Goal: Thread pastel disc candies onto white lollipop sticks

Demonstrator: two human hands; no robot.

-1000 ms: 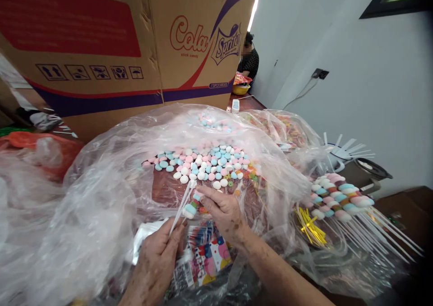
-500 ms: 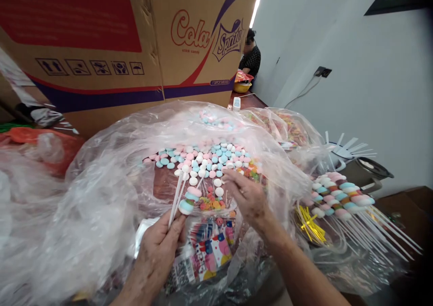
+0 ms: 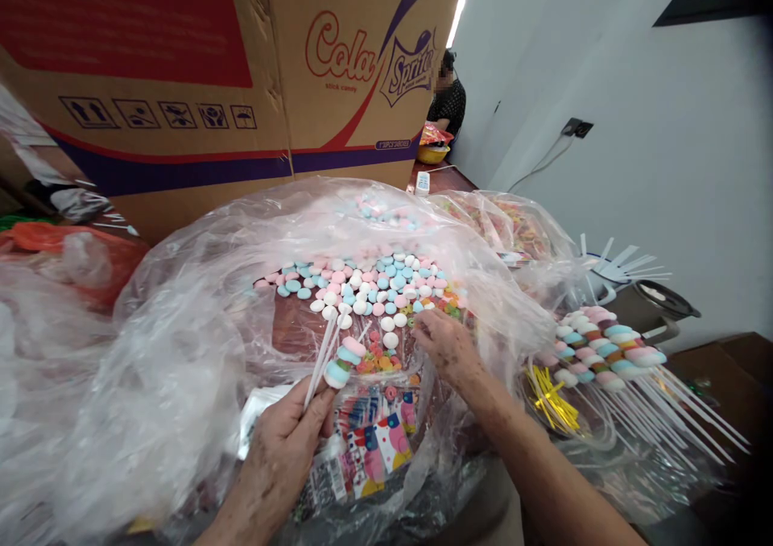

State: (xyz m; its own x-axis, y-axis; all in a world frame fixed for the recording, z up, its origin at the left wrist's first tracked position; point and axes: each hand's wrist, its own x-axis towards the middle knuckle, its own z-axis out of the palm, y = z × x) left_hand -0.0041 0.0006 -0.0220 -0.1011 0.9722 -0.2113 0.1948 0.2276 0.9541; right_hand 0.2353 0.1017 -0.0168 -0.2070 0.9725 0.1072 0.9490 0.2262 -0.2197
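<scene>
My left hand (image 3: 279, 449) is closed round a bunch of white sticks (image 3: 320, 361), one of them threaded with a few pastel candies (image 3: 343, 362). My right hand (image 3: 445, 346) reaches into an open clear plastic bag (image 3: 199, 312) and its fingertips pinch at the loose candies (image 3: 362, 288), pink, blue and white discs plus small coloured rings. What the fingers pinch is too small to name.
A large Cola Sprite cardboard box (image 3: 199, 71) stands behind the bag. Finished candy skewers (image 3: 609, 353) and gold twist ties (image 3: 552, 405) lie at the right. Printed wrappers (image 3: 368, 445) lie below the hands. Another person (image 3: 445, 99) sits far back by the white wall.
My right hand left the stick, moved right and forward into the loose candies, and now pinches among them. The left hand kept hold of the sticks, shifting little.
</scene>
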